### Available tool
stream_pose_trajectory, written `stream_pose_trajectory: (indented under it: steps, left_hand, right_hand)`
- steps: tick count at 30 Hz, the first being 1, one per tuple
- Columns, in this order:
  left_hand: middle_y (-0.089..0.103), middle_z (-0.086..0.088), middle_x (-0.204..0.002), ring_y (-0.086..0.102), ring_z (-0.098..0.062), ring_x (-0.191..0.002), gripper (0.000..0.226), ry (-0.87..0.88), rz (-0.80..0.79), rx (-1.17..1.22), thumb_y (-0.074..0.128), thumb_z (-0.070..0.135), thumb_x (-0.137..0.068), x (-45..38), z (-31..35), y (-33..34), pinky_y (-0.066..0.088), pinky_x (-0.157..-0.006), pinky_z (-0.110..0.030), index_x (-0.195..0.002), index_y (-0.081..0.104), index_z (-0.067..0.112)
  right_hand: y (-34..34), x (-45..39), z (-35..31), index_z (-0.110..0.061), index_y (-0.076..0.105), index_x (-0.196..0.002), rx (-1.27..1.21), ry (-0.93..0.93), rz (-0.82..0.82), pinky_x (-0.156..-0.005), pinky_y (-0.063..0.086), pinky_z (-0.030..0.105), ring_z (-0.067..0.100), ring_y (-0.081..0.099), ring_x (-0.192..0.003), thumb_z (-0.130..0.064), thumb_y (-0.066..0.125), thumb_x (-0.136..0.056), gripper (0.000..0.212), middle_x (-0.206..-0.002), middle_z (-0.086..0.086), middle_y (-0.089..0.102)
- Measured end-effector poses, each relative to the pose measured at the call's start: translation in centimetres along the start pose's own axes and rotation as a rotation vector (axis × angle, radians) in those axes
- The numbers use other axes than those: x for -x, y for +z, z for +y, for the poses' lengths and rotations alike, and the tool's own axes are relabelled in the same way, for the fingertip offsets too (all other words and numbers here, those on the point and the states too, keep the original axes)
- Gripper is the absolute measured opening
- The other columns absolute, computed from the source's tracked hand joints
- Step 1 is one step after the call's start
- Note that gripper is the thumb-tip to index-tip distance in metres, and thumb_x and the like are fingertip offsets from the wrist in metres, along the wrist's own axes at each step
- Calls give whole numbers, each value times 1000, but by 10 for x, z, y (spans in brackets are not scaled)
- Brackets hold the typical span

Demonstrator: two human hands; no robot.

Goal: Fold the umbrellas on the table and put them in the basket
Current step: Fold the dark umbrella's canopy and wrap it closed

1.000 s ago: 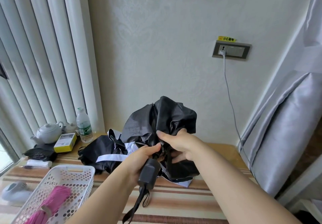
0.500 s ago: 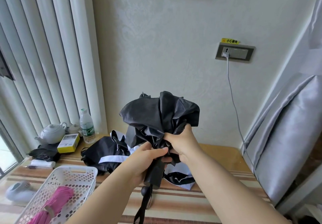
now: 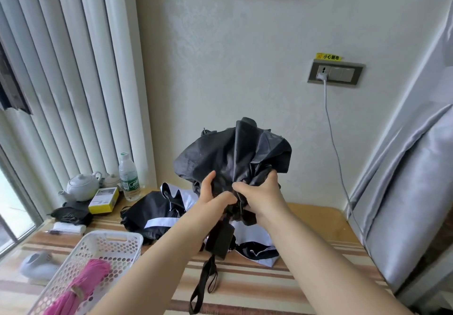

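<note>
A black umbrella [image 3: 235,155] is held upright above the table, its canopy bunched loosely and its handle with a wrist strap hanging below. My left hand [image 3: 213,197] grips the gathered fabric at the canopy's base from the left. My right hand [image 3: 257,194] clutches the fabric from the right, fingers curled into the folds. A second umbrella, black with white trim [image 3: 157,214], lies spread on the table behind my arms. The white perforated basket [image 3: 110,241] sits at the front left with a folded pink umbrella [image 3: 81,287] inside.
On the left end of the striped table [image 3: 282,287] stand a white teapot [image 3: 82,187], a water bottle [image 3: 128,177], a yellow box [image 3: 104,200] and a dark pouch [image 3: 71,213]. A white cable [image 3: 331,128] hangs from the wall socket. A grey curtain [image 3: 411,192] hangs on the right.
Both hands have lifted the black umbrella higher. My left hand moved off the handle up onto the bunched fabric; the handle now hangs free below.
</note>
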State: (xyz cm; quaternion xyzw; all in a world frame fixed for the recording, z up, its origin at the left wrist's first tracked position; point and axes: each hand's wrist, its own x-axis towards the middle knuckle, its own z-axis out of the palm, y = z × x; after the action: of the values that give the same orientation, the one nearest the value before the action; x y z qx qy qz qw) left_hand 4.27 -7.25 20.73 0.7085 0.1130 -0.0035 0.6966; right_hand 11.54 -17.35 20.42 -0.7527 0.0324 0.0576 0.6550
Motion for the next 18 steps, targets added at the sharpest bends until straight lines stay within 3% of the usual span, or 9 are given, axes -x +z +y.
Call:
stream_pose_trajectory:
  steps: [3,7,10,12,14,16,18]
  left_hand:
    - [62,4,-110,71,-20,-86,69,-50,-44,100,62,38,-87,0,2,4,56,-81,-38,-139,20,52]
    - [69,-6,-82,63,-12,-58,71,30,-2,-8,72,43,-79,-7,-9,2,55,-61,-31,-138,33,41]
    - [59,-1,-65,52,-14,-52,49,65,13,97,70,27,-85,-14,-20,-3,51,-57,-31,-129,49,34]
    - [57,-4,-67,49,-15,-50,37,46,-9,224,63,18,-90,-16,-23,-5,49,-55,-31,-125,54,28]
    - [59,-6,-71,46,-15,-48,28,16,-27,346,57,13,-93,-17,-23,-4,47,-50,-29,-120,57,21]
    - [59,-6,-71,44,-15,-47,19,-18,-45,474,52,12,-95,-17,-20,-2,46,-46,-28,-113,58,13]
    - [58,-7,-73,41,-14,-46,11,-36,-53,588,50,12,-95,-18,-20,-1,45,-44,-26,-103,58,11]
  right_hand:
    - [0,1,1,-23,32,-135,-9,0,-46,-84,56,51,28,64,-100,-26,83,-57,93,-116,4,57]
    - [-9,-4,2,-21,34,-139,-82,68,-222,-83,58,48,27,68,-99,-21,79,-78,75,-125,10,60]
    - [-19,-4,-6,-19,50,-122,-140,61,-325,-85,58,40,23,68,-100,-31,64,-91,36,-119,9,64]
    - [-26,-2,-9,-23,54,-113,18,-32,-247,-78,58,30,17,67,-97,-39,62,-91,29,-115,5,63]
    - [-33,0,-9,-24,50,-113,306,-175,-76,-64,47,17,7,58,-87,-42,65,-87,35,-112,0,55]
    - [-36,6,-9,-24,44,-108,468,-287,30,-56,33,13,0,47,-76,-42,68,-84,38,-106,-4,46]
    - [-39,9,-5,-21,44,-102,538,-352,59,-54,30,14,1,44,-70,-43,69,-83,38,-96,-6,46]
